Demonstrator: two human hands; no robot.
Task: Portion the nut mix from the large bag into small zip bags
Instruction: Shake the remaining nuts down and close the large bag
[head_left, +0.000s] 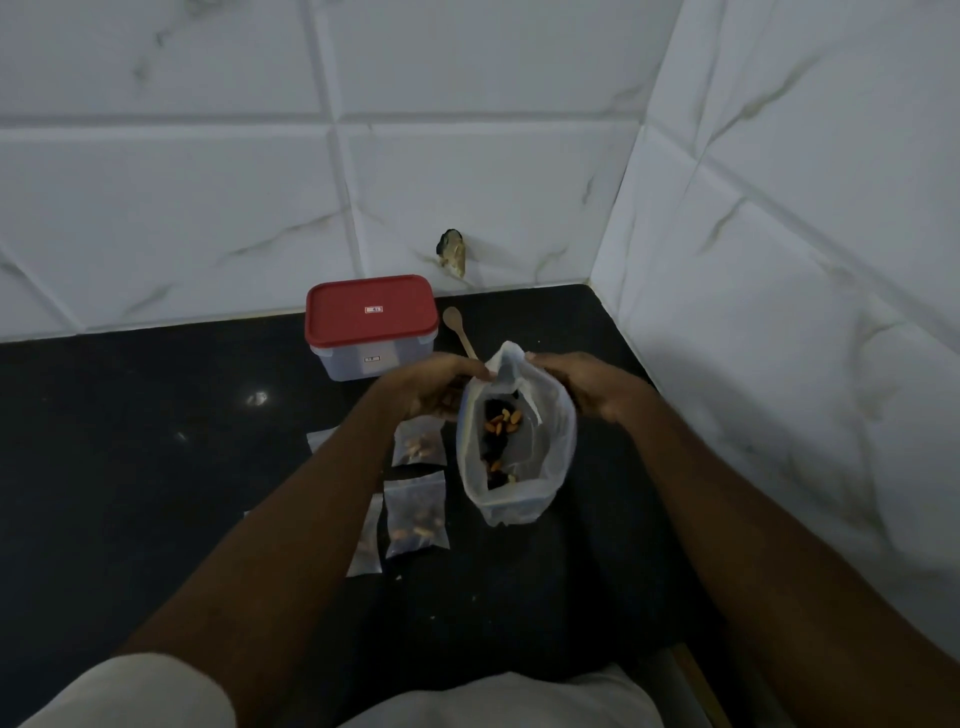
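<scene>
Left hand (441, 382) and right hand (582, 384) pinch the translucent large plastic bag (519, 441) of nut mix; best held wide, upright, beside the filled small zip bags (415, 514).

The labels on the red-lidded container (371, 326) are too blurred to read.

— The large bag (519, 457)? Thin, cloudy plastic, crinkled; the small zip bags (415, 514) clearer.
— And the counter (130, 467)?
— Dark, glossy stone. Wooden spoon (460, 330), matt. Red plastic lid (370, 310), smooth.
</scene>
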